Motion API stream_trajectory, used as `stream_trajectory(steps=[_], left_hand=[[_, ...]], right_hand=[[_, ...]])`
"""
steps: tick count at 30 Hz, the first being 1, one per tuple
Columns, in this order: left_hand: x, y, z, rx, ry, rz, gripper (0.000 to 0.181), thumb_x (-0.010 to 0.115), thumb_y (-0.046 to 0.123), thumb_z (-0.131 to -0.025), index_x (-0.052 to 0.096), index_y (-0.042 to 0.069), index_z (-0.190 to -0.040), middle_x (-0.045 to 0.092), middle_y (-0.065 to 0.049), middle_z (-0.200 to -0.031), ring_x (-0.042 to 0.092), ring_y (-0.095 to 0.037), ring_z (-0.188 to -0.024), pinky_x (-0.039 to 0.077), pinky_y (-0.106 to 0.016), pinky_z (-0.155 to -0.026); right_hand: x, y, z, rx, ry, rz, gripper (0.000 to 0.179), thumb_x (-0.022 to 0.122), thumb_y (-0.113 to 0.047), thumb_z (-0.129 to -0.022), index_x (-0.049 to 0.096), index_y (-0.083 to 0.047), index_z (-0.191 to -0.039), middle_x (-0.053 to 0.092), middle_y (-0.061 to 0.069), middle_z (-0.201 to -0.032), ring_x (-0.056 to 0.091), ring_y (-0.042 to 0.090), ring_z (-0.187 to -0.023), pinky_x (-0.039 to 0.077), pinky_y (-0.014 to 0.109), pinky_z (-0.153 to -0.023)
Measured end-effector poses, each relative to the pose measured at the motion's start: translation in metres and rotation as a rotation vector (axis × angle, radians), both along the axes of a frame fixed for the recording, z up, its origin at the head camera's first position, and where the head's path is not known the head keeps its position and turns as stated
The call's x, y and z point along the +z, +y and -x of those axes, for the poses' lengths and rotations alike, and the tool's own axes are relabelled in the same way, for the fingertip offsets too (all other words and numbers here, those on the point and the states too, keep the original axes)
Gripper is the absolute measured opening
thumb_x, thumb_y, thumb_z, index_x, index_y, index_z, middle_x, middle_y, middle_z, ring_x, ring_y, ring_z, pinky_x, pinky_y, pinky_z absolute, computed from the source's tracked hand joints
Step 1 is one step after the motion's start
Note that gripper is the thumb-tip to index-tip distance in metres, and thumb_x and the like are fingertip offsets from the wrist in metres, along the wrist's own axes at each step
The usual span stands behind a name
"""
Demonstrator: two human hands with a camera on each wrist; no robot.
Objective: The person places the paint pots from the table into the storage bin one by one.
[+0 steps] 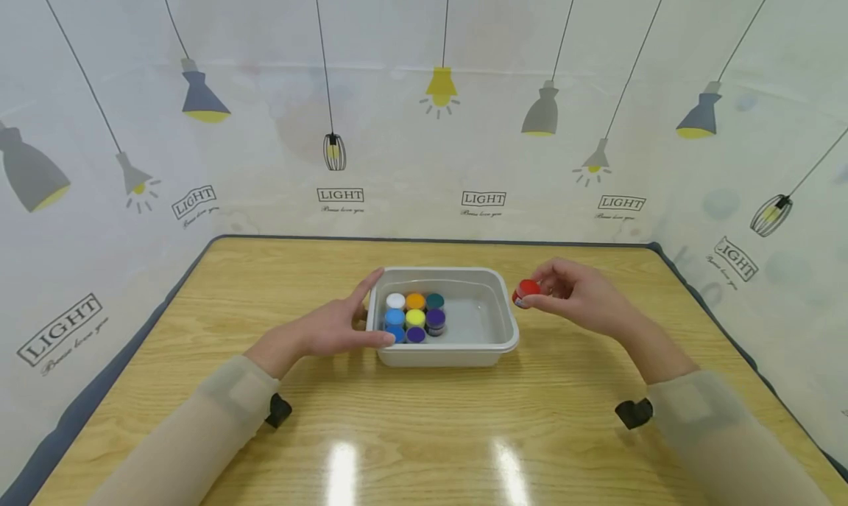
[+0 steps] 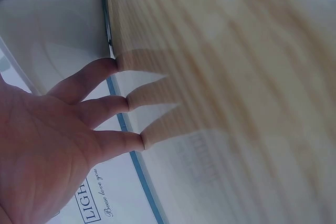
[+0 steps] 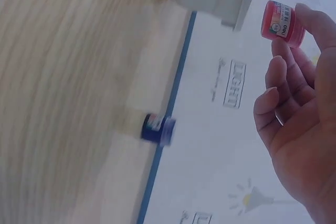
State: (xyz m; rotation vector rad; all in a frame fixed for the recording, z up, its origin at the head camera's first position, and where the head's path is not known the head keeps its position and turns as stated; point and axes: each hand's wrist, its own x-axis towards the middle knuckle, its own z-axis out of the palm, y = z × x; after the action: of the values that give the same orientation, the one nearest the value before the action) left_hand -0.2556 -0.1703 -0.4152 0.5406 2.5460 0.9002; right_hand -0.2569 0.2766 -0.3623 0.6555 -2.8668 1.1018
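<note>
A white plastic bin (image 1: 442, 355) stands mid-table. Several small paint jars with coloured lids are grouped in its left half, among them a white-lidded jar (image 1: 395, 301), a yellow-lidded jar (image 1: 415, 318) and a purple-lidded jar (image 1: 435, 320). My left hand (image 1: 334, 328) rests against the bin's left end, thumb over the front corner and index finger along the rim; its other fingers reach down to the tabletop in the left wrist view. Just off the right rim, my right hand (image 1: 575, 296) pinches a red paint jar (image 3: 283, 23) between thumb and fingertips.
A dark blue paint jar (image 3: 157, 129) stands on the wooden table (image 1: 424, 432) in the right wrist view; the right hand hides it in the head view. Behind the table hangs a pale backdrop (image 1: 397, 219) printed with lamps.
</note>
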Motion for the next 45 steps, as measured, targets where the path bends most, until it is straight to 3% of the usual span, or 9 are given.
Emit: stream_trajectory(steps=[8,20,32,39,45], left_hand=[[0.001,0.000,0.001,-0.002,0.002,-0.005,0.122,0.071,0.078,-0.093,-0.015,0.048,-0.173,0.051,-0.028,-0.166,0.051,-0.048,-0.153,0.036,-0.071,-0.126],[0.000,0.003,0.002,-0.007,0.001,-0.007,0.122,0.071,0.079,-0.092,-0.014,0.047,-0.173,0.050,-0.027,-0.167,0.051,-0.047,-0.153,0.036,-0.070,-0.127],[-0.002,0.003,0.004,-0.012,0.006,-0.004,0.122,0.071,0.080,-0.091,-0.012,0.047,-0.174,0.054,-0.026,-0.164,0.056,-0.045,-0.150,0.038,-0.068,-0.126],[-0.003,0.002,0.004,-0.012,0.002,-0.006,0.122,0.071,0.079,-0.092,-0.013,0.047,-0.174,0.054,-0.026,-0.164,0.056,-0.045,-0.149,0.039,-0.069,-0.125],[-0.002,-0.001,0.003,-0.005,0.008,-0.013,0.120,0.071,0.079,-0.092,-0.013,0.049,-0.173,0.053,-0.027,-0.164,0.055,-0.046,-0.150,0.038,-0.070,-0.125]], right_hand=[[0.005,-0.038,-0.001,0.102,0.042,-0.021,0.031,0.091,-0.032,-0.093,0.073,-0.020,-0.116,0.071,-0.003,-0.090,0.058,0.018,-0.074,0.047,0.026,-0.064],[-0.011,-0.079,0.002,0.237,-0.001,-0.019,0.025,0.087,-0.021,-0.097,0.071,-0.015,-0.116,0.068,-0.003,-0.092,0.059,0.018,-0.079,0.049,0.025,-0.069],[-0.023,-0.099,0.011,0.290,0.004,-0.043,0.029,0.088,-0.030,-0.096,0.072,-0.015,-0.117,0.070,-0.004,-0.094,0.060,0.015,-0.081,0.052,0.026,-0.072],[-0.029,-0.108,0.012,0.301,-0.017,-0.039,0.027,0.085,-0.024,-0.098,0.071,-0.015,-0.120,0.069,-0.004,-0.095,0.061,0.016,-0.082,0.053,0.026,-0.073],[-0.033,-0.113,0.011,0.283,-0.027,-0.103,0.029,0.085,-0.036,-0.098,0.071,-0.022,-0.119,0.070,-0.009,-0.094,0.063,0.015,-0.083,0.054,0.028,-0.074]])
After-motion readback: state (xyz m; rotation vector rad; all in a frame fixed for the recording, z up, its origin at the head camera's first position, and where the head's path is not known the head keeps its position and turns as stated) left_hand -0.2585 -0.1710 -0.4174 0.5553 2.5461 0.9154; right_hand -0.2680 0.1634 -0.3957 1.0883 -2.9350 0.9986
